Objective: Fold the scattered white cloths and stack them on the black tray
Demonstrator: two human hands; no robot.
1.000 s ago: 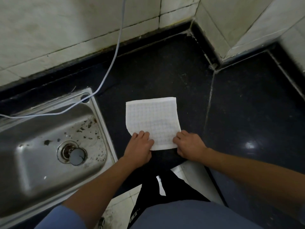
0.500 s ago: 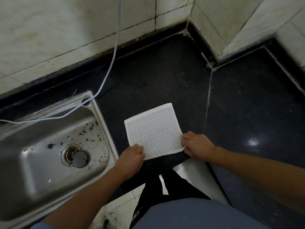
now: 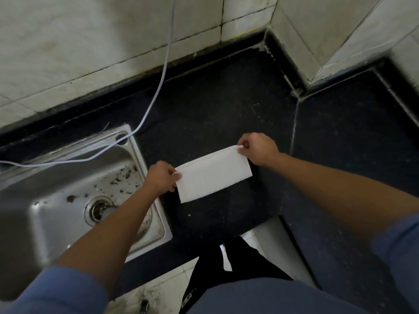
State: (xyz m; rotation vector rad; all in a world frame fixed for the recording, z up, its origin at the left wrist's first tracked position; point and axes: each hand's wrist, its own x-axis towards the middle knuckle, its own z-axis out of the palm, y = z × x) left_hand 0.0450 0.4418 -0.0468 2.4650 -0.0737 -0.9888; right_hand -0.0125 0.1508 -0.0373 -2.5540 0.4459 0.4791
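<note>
One white cloth (image 3: 214, 175) lies folded in half on the black counter (image 3: 215, 109), forming a slanted rectangle. My left hand (image 3: 162, 179) pinches its far left corner. My right hand (image 3: 258, 148) pinches the far right corner, where the two layers meet. The fold runs along the near edge. No black tray and no other cloths are in view.
A stainless steel sink (image 3: 74, 193) with dirt specks and a drain sits just left of the cloth. A thin white cable (image 3: 158, 87) hangs down the tiled wall and across the sink's rim. The counter continues to the right past a seam (image 3: 294, 132). White floor tiles show below.
Both hands took the near corners of the flat cloth and carried them away from me, folding the cloth in half. The hands now sit at the far edge.
</note>
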